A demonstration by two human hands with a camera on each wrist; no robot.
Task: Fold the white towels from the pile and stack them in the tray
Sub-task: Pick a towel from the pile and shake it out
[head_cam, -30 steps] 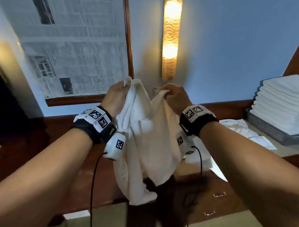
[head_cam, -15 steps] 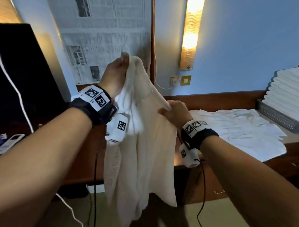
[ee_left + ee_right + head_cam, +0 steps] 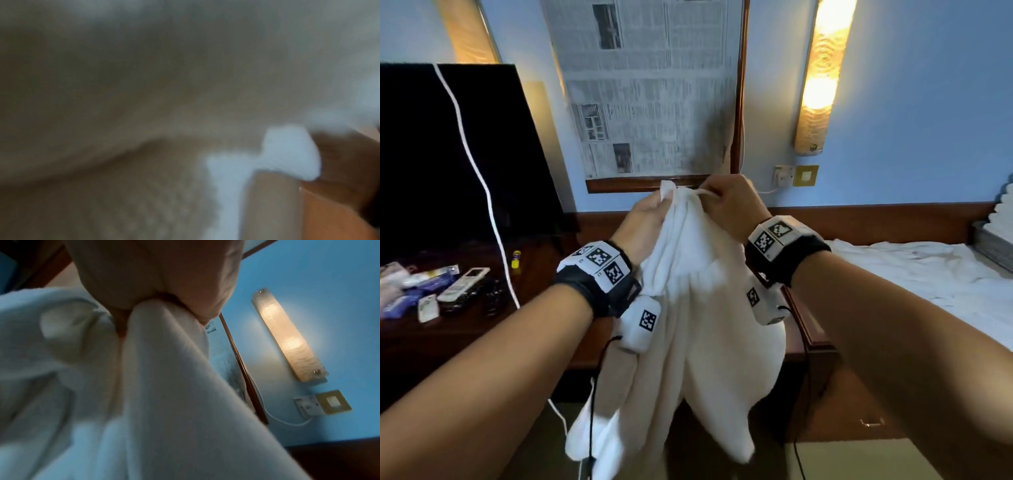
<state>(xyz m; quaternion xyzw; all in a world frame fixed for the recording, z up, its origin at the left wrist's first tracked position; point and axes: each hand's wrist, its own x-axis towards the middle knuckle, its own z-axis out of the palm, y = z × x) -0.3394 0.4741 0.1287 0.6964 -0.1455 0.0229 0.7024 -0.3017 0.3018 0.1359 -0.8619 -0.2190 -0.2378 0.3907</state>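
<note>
Head cam: high, looks forward and slightly down over both forearms toward the far wall; wide field, takes in the wall lamp (image 3: 822, 75) far right and the white towel (image 3: 688, 308) held up at centre.

Left wrist cam: pressed almost against the towel (image 3: 144, 81), whole frame blurred cloth, facing unclear.

Right wrist cam: just under the right hand (image 3: 156, 272), tilted up along the towel (image 3: 174, 394) toward the far wall.

Overlap: head and right wrist both catch the lamp (image 3: 287, 335), the wall socket (image 3: 784, 176) (image 3: 306, 404) and the towel.
</note>
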